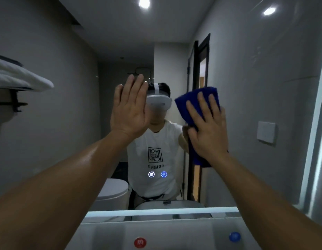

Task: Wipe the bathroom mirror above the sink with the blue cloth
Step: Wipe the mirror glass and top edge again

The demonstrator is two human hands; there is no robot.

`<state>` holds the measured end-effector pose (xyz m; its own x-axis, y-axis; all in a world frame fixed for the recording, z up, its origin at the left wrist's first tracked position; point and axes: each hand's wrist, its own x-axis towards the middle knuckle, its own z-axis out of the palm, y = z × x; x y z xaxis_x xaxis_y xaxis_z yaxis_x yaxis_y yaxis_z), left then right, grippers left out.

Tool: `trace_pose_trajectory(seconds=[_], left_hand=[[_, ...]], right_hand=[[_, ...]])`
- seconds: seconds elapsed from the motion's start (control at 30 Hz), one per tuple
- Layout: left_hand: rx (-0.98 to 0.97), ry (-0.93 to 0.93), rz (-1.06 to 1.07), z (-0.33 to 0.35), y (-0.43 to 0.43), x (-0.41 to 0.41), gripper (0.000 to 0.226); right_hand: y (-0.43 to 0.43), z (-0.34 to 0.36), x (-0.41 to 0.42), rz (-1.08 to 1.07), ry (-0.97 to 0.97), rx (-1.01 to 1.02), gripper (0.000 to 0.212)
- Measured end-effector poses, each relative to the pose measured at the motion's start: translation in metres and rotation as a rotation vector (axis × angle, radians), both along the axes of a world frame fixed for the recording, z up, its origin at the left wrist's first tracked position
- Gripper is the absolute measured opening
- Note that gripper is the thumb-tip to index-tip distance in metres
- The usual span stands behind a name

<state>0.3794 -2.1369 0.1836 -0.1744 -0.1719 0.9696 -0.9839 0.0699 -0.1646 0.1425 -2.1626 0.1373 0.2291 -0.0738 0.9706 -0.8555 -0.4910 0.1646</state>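
The fingers (pixel 203 107) of the right hand (pixel 209 130) lie straight and slightly spread, pressing the blue cloth (pixel 196 98) flat against the mirror (pixel 246 87). The cloth sticks out above the fingertips and hangs below the wrist. The left hand (pixel 129 109) is raised well apart from the cloth, fingers straight and together, holding nothing. Whether it touches the glass cannot be told. Two lit icons (pixel 157 174) glow lower down.
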Motion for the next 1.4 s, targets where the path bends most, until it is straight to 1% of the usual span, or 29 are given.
trace_pose_trajectory(seconds=[0.03,0.07,0.13,0.23,0.33,0.4,0.47,0.5,0.63,0.67,0.73,0.77,0.9,1.0,1.1,1.2,1.3,1.4], left_hand=[[-0.012,-0.002,-0.005,0.000,0.000,0.000,0.063],[-0.022,-0.005,-0.008,0.000,-0.001,0.000,0.063],[-0.030,-0.008,-0.007,0.000,-0.002,0.001,0.062],[-0.050,-0.018,0.001,-0.001,-0.003,0.002,0.063],[-0.054,-0.017,-0.028,0.001,0.001,0.000,0.063],[-0.060,-0.019,-0.047,-0.002,0.005,-0.001,0.064],[-0.068,-0.035,-0.050,-0.015,0.008,0.001,0.066],[-0.072,-0.050,-0.050,-0.026,0.010,0.002,0.066],[-0.011,-0.094,-0.016,-0.084,0.016,0.017,0.065],[0.015,-0.091,-0.001,-0.096,0.016,0.021,0.065],[0.061,-0.079,0.026,-0.112,0.014,0.027,0.066],[0.074,-0.072,0.035,-0.115,0.013,0.028,0.066],[0.056,-0.066,0.064,-0.116,0.008,0.026,0.066],[0.033,-0.075,0.074,-0.117,0.007,0.026,0.066],[0.017,-0.085,0.068,-0.118,0.007,0.026,0.065],[0.024,-0.092,0.061,-0.118,0.008,0.028,0.065],[0.035,-0.091,0.065,-0.117,0.008,0.028,0.065],[0.027,-0.077,0.070,-0.119,0.007,0.028,0.066]], right_hand=[[0.002,0.008,0.008,-0.001,-0.058,0.014,0.064],[0.002,0.006,0.014,-0.007,-0.075,0.008,0.063],[0.001,-0.020,0.015,-0.001,-0.050,-0.008,0.061],[-0.003,-0.100,0.005,-0.012,0.062,-0.006,0.063],[-0.002,-0.185,-0.007,-0.077,0.262,0.014,0.072],[-0.003,-0.208,-0.018,-0.100,0.402,-0.006,0.076],[-0.006,-0.196,-0.027,-0.087,0.441,-0.026,0.073],[-0.006,-0.182,-0.028,-0.076,0.404,-0.023,0.071],[-0.001,-0.133,-0.015,-0.017,0.040,0.041,0.063],[0.000,-0.132,-0.010,-0.012,-0.013,0.046,0.060],[-0.001,-0.152,-0.001,-0.022,-0.045,0.051,0.058],[-0.001,-0.170,0.003,-0.027,-0.019,0.064,0.060],[0.005,-0.253,0.019,-0.032,0.194,0.068,0.064],[0.015,-0.287,0.046,-0.034,0.297,0.075,0.068],[0.024,-0.289,0.081,0.021,0.431,0.076,0.079],[0.026,-0.278,0.088,0.070,0.538,0.073,0.081],[0.017,-0.269,0.041,0.053,0.569,0.034,0.070],[0.009,-0.259,-0.006,-0.014,0.484,0.076,0.073]])
